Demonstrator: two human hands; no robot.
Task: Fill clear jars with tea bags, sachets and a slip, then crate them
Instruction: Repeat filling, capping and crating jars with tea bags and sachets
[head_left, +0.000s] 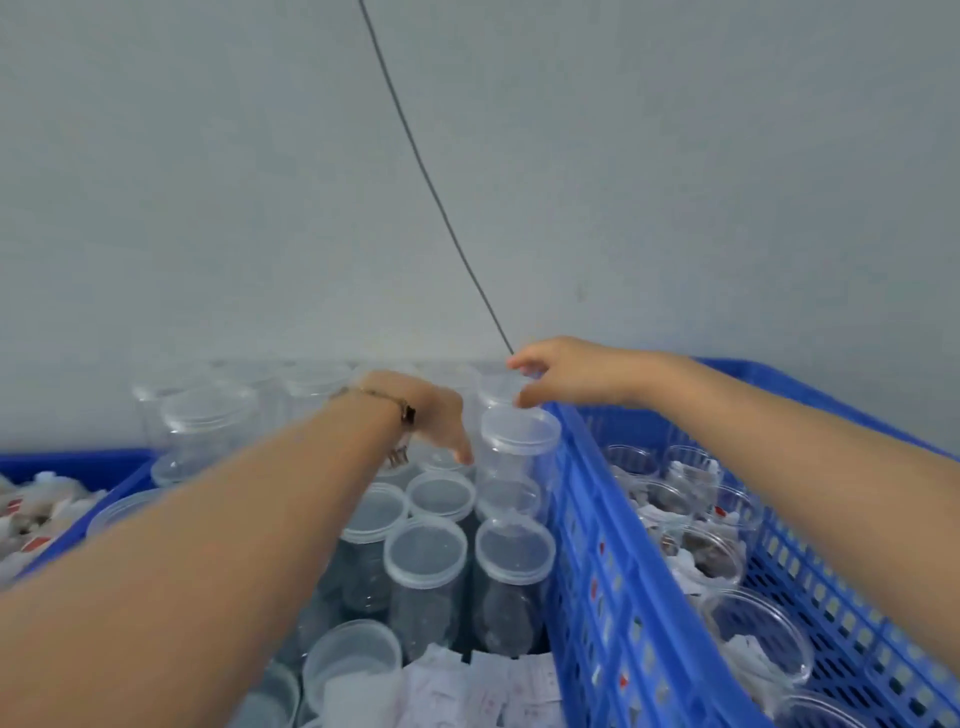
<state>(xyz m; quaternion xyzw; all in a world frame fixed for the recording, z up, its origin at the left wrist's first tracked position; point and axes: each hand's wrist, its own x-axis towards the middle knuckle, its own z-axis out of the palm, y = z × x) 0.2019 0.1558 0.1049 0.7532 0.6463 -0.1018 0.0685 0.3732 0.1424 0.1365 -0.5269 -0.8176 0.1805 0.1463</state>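
Several clear lidded jars (426, 556) stand packed together in the middle, some stacked higher at the back by the wall. My right hand (561, 371) reaches over the top of a far jar (501, 387) and grips its lid between thumb and fingers. My left hand (441, 415), with a bracelet on the wrist, reaches down among the jars just left of a tall lidded jar (519, 434); its fingers point downward and whether they hold anything is hidden. Filled open jars (717, 556) with tea bags and sachets sit in the blue crate (618, 545) on the right.
White printed sachets (483, 691) lie at the bottom centre. A blue tray (67, 465) of sachets with red marks is at the left. A grey wall rises close behind, with a dark cable (431, 192) hanging down it.
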